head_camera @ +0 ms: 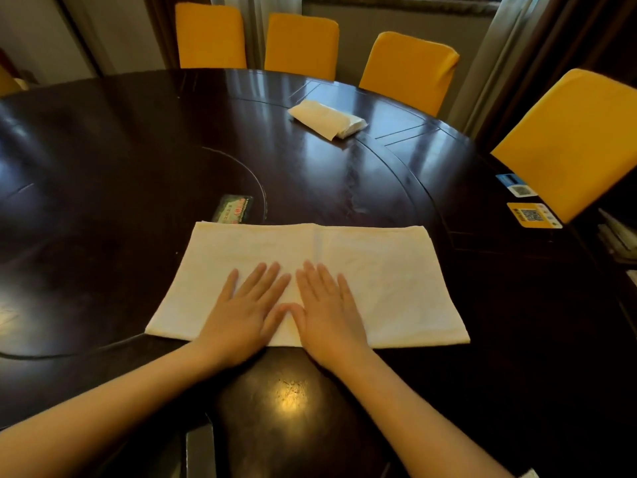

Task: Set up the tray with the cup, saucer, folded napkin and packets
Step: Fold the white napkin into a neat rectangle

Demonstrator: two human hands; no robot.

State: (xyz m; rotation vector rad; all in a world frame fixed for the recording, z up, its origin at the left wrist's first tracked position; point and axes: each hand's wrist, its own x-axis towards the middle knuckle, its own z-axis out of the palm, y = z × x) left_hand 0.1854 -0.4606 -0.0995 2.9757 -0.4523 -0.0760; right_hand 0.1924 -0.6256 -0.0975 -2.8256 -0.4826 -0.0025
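Hands flat, fingers spread, pressing napkin.

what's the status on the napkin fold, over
Left hand and right hand flat, open on napkin. Napkin half-folded on table. Nothing in the way.

Both hands — left hand, right hand — lie flat on the napkin.

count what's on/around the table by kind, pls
Yellow fabric-covered chairs: 4
White cloth napkin, flat under both hands: 1
White plastic-wrapped tissue pack: 1
QR-code stickers: 2
Green card: 1
Total: 9
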